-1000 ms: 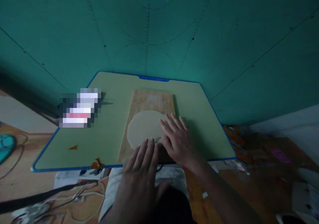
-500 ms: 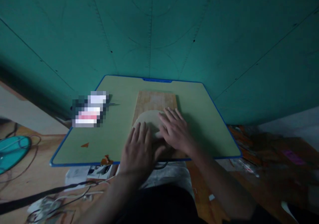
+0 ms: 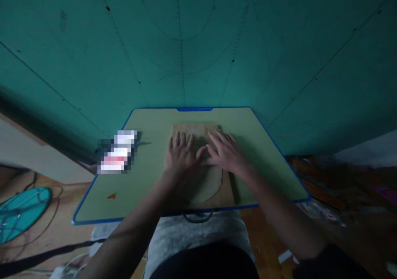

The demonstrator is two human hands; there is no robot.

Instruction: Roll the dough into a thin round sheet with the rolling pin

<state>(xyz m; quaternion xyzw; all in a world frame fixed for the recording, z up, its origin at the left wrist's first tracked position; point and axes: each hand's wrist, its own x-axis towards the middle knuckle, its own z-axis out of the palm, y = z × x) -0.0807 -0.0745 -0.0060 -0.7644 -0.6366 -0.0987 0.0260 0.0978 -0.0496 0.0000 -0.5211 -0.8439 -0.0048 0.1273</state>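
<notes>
Both hands are laid flat, fingers spread and nothing gripped: the left hand [image 3: 180, 154] and the right hand [image 3: 227, 154] are pressed side by side on the far half of a pale round sheet of dough [image 3: 208, 183], thumbs nearly touching. The dough is spread on a wooden board [image 3: 228, 194], which sits on a green tabletop with a blue rim [image 3: 145, 175]. Looks like the flattening step, with the sheet being pushed out by the palms; whether a pin is hidden under them can't be told, it's too dim. The next push would probably need even pressure, so that the near edge, already close to the board's front lip, isn't stretched thin. Off to the left, well apart from the board, a blurred-out packet [image 3: 118, 151] lies on the tabletop, plus a small orange scrap [image 3: 111, 196] near the front edge. Nothing is blocking the board. A teal fan [image 3: 21, 212] and cables are on the floor.
</notes>
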